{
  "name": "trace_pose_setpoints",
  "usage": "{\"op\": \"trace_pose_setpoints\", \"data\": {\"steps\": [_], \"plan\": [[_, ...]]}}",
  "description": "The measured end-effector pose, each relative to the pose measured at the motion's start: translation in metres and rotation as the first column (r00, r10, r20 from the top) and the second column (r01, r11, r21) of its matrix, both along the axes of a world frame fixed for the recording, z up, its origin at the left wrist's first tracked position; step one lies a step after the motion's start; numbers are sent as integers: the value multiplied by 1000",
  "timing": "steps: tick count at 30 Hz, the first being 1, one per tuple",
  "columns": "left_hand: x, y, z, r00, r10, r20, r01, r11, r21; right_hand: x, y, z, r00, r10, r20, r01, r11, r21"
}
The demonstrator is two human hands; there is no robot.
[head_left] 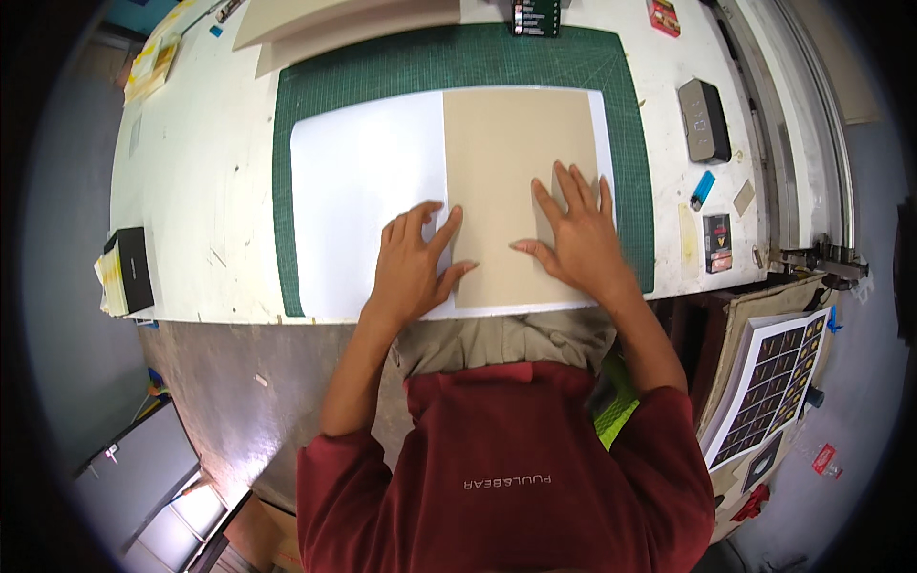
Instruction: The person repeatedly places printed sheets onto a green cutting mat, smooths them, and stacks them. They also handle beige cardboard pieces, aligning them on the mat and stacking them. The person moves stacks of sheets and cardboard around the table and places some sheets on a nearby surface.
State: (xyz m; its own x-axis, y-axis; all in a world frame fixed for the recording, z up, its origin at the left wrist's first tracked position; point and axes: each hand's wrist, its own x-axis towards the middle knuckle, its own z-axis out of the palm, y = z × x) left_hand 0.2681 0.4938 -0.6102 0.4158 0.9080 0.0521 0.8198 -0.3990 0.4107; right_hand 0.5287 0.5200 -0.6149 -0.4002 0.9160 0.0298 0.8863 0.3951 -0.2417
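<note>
A large white sheet [368,191] lies on a green cutting mat [382,65]. On its right half rests a tan board [497,143], with a narrow white strip of the sheet showing along the board's right side. My left hand [417,256] is at the board's left edge, thumb and index finger reaching over onto the board, the other fingers curled above the white sheet. Spread fingers of my right hand [580,234] lie on the right part of the board. Neither hand grips anything.
Bent tan boards [344,29] stand at the back. Along the right are a black digital clock [704,121], a blue lighter [703,190] and a small dark box [717,244]. A black box of cards [134,270] stands at the left edge. Printed sheets [769,382] hang lower right.
</note>
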Motion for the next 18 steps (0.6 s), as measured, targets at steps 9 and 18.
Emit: {"op": "trace_pose_setpoints", "data": {"steps": [9,18], "plan": [[37,22,18,986,-132,-105,116,983,-144,-1,7,7,1000,7,-15,-8,998,-67],[57,35,16,977,-127,-172,102,984,-147,18,16,6,978,-86,-193,87,996,-3]]}}
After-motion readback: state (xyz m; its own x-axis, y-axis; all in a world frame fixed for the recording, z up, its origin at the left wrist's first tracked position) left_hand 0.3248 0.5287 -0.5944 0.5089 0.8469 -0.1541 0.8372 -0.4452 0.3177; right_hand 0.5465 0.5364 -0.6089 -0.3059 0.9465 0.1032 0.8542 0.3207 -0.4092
